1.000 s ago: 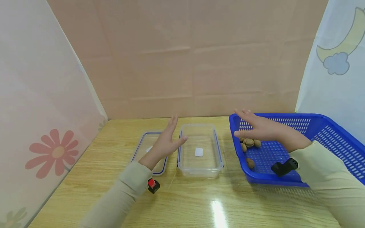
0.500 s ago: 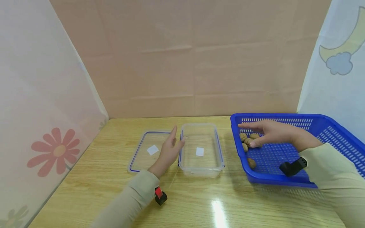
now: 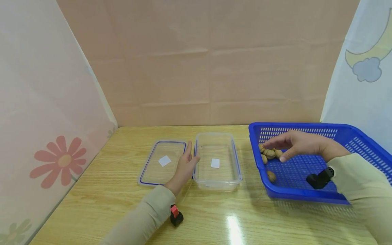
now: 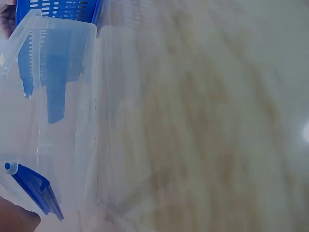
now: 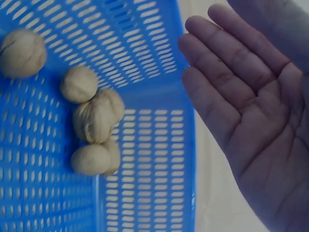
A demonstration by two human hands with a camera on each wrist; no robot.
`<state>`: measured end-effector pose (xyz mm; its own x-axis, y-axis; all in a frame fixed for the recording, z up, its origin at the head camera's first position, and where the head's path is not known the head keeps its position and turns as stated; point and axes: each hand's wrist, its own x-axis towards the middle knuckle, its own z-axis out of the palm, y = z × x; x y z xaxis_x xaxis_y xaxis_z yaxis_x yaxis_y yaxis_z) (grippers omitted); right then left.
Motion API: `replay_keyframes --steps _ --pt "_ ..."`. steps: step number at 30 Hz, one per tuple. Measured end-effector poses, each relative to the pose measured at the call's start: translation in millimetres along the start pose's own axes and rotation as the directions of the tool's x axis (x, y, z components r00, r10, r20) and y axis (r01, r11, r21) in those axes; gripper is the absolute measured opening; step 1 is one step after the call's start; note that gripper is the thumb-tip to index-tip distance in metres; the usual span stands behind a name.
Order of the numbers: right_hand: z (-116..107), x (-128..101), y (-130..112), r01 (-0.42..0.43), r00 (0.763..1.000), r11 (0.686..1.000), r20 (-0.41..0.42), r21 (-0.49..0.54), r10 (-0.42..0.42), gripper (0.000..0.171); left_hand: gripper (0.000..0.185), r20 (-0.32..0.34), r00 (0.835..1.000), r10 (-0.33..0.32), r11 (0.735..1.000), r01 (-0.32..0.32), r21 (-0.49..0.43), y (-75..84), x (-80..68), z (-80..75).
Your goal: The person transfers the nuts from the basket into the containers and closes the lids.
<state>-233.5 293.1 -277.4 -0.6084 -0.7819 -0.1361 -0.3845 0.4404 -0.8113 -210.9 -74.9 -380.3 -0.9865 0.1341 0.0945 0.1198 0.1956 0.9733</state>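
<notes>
1. On the wooden table [image 3: 122,200] we see a clear lid [image 3: 162,162] with a blue edge lying flat, and just right of it a clear container [image 3: 216,162]. A blue basket [image 3: 352,143] sits to the right, well apart from the lid. Pink board stands behind, patterned sheets at both sides.
2. Our left hand [image 3: 183,167] stands edge-on between lid and container, fingers straight and relaxed, holding nothing; it seems to touch the container's left rim.
3. Our right hand [image 3: 298,144] hovers in the basket over a cluster of walnuts [image 3: 270,153], fingers extended, gripping nothing. One walnut [image 3: 271,176] lies apart, nearer the basket's front wall. Nothing stands between fingers and nuts.
4. The right wrist view shows the open palm [image 5: 251,111] clear of the walnut cluster [image 5: 96,123], which the head view cannot settle. The left wrist view is blurred, showing only the container's clear wall [image 4: 63,96] with a blue clip [image 4: 34,186].
5. Since a second ago, the left hand has sunk beside the container, and the right hand has come lower over the nuts.
</notes>
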Motion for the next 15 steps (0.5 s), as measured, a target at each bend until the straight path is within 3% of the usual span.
replay_keyframes --steps 5,10,15 --pt "-4 -2 10 -0.048 0.999 0.999 0.012 0.025 0.048 0.052 0.069 -0.019 1.0 -0.003 0.998 0.001 -0.057 -2.7 0.6 5.4" --pt "-5 -3 25 -0.062 0.998 0.997 0.031 0.051 0.061 0.053 0.067 -0.001 1.0 0.002 0.998 -0.002 -0.065 -6.0 1.0 7.8" --pt "-3 1 35 -0.093 0.995 0.995 0.033 0.044 0.092 0.053 0.067 0.006 0.999 -0.035 0.998 0.035 -0.058 -4.4 0.0 6.8"
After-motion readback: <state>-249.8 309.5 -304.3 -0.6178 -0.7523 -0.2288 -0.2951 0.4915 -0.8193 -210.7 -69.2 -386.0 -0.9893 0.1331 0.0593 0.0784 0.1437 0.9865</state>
